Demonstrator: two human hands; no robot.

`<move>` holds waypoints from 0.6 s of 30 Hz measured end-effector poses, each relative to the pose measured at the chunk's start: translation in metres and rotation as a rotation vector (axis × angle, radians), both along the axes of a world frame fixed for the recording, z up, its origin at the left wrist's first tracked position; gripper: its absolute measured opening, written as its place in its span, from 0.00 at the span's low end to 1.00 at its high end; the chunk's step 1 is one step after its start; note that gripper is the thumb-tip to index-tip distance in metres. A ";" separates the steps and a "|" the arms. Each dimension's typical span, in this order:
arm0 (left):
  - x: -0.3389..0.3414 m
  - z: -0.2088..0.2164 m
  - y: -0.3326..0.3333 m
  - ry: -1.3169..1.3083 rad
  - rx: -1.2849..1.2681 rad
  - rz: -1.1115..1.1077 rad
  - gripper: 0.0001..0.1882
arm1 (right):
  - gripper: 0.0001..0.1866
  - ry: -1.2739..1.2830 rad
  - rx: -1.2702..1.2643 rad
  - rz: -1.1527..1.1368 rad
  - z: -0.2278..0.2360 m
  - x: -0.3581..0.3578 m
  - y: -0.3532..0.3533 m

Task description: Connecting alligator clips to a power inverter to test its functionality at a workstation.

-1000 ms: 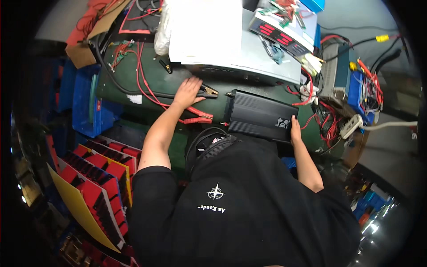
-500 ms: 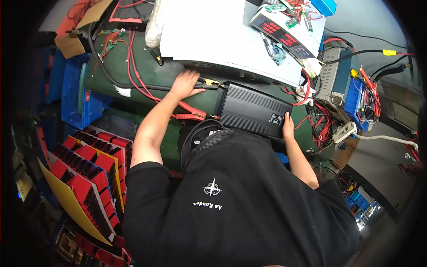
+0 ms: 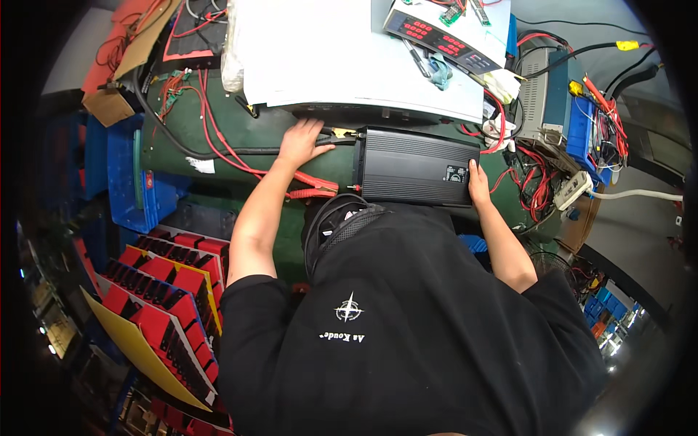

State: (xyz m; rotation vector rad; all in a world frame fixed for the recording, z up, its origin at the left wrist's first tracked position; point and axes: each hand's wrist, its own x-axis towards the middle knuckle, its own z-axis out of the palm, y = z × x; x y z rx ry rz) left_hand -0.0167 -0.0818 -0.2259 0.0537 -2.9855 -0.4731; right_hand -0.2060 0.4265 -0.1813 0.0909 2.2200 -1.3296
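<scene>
A ribbed black metal case, like a power inverter (image 3: 414,167), lies at the bench's near edge against my body. My right hand (image 3: 478,183) grips its right end, with fingers over the edge. At the case's left end, my left hand (image 3: 302,143) closes round the handles of a black cable clamp (image 3: 340,140), whose jaws are at the upper terminal. The jaws' exact bite is too small to tell. Just below my left hand rests a red cable clamp (image 3: 314,190), beside the lower red terminal.
Behind the case stands a white-topped unit (image 3: 320,58) carrying a meter with red digits (image 3: 436,33). At the right are a bench instrument (image 3: 545,94), tangled red wires (image 3: 534,182) and a power strip (image 3: 573,190). Blue bins (image 3: 134,182) and racked red-and-black parts (image 3: 163,291) stand left.
The case's right end has swung away from me with my right hand, so it lies more level. My left hand stays at the black clamp. The whole view has shifted slightly.
</scene>
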 end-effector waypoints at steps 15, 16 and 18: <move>0.003 0.006 0.004 -0.077 -0.010 0.055 0.42 | 0.32 0.052 -0.068 -0.010 -0.004 -0.001 -0.005; 0.002 0.010 0.007 -0.072 -0.018 0.047 0.42 | 0.32 0.056 -0.076 -0.018 -0.007 -0.003 -0.003; 0.009 0.014 0.013 -0.085 -0.071 0.116 0.44 | 0.35 0.108 0.016 0.026 -0.010 -0.004 -0.005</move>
